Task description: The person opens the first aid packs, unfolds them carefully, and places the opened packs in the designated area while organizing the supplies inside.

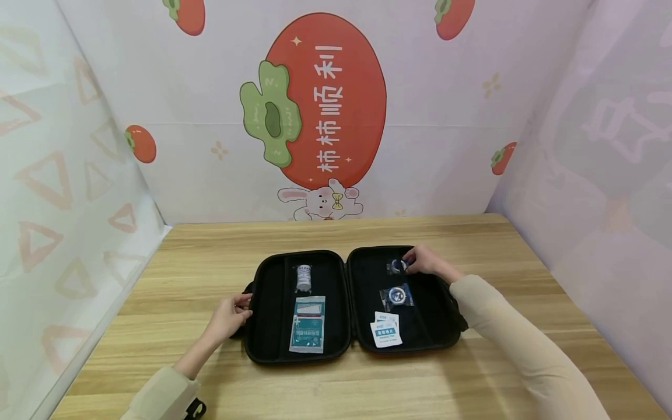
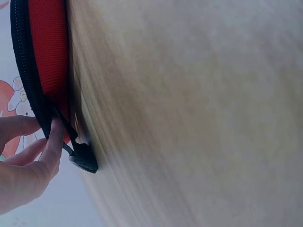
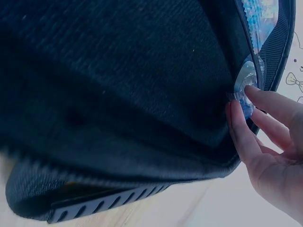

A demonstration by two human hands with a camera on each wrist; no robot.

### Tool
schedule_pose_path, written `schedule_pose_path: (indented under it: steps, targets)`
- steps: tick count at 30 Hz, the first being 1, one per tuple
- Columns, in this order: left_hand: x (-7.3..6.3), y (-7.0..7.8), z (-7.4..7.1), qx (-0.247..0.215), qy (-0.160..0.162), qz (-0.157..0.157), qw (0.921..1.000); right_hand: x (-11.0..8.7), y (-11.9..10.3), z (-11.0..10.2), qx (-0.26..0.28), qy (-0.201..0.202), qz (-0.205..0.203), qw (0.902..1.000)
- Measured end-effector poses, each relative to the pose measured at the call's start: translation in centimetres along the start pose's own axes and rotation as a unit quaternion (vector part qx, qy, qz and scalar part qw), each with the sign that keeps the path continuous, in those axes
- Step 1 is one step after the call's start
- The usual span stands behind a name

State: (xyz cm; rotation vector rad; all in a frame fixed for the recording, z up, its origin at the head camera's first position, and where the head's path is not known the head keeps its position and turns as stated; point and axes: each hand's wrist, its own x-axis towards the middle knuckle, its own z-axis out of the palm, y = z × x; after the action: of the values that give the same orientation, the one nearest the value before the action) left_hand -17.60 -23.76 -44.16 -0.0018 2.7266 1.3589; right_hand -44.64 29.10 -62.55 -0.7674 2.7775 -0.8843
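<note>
A zip-up case point(image 1: 335, 291), black inside and red outside, lies spread flat on the table. At its left edge my left hand point(image 1: 229, 315) grips the rim between thumb and fingers; in the left wrist view a black zipper pull point(image 2: 84, 158) hangs beside the fingertips. Near the top of the right half, my right hand point(image 1: 426, 261) pinches a small roll of tape point(image 1: 397, 266) in a clear wrapper. The right wrist view shows this roll point(image 3: 245, 75) partly tucked behind a black strap edge. Below it sits a second wrapped roll point(image 1: 397, 296).
Two white pad packets point(image 1: 386, 334) overlap low in the right half. In the left half, a white cylindrical item point(image 1: 304, 277) in clear wrap sits above a teal and white sachet point(image 1: 307, 326). Printed cloth walls point(image 1: 430, 146) enclose the wooden table point(image 1: 294, 385).
</note>
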Motion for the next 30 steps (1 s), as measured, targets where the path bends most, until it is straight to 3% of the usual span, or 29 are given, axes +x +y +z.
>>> schedule_pose_path:
  steps: [4,9,16,22,26,29,30]
  targets:
    - [0.0,0.1,0.1,-0.005,-0.001,0.000,1.0000,-0.1,-0.9,0.1,-0.002,0.012,0.003,0.9999]
    - [-0.1,0.1,0.1,-0.004,-0.001,0.002,1.0000,-0.7,-2.6,-0.4,0.077,0.016,-0.001,0.9969]
    - [0.0,0.0,0.1,-0.003,0.001,0.007,1.0000,-1.3,-6.1,-1.0,0.161,-0.030,0.111,0.9802]
    - [0.0,0.0,0.1,-0.002,0.000,0.006,1.0000,-1.8,-5.7,-0.6,0.274,-0.025,0.121,0.9537]
    - [0.0,0.0,0.1,0.000,-0.001,0.004,1.0000,-1.2,-4.6,0.2,0.333,-0.030,0.164,0.9282]
    - [-0.1,0.0,0.1,0.001,-0.002,0.002,1.0000,-1.8,-6.0,-0.3,0.388,-0.035,0.163,0.9065]
    - [-0.1,0.0,0.1,0.001,-0.001,0.002,1.0000,-2.7,-8.6,-1.1,0.403,-0.039,0.164,0.8994]
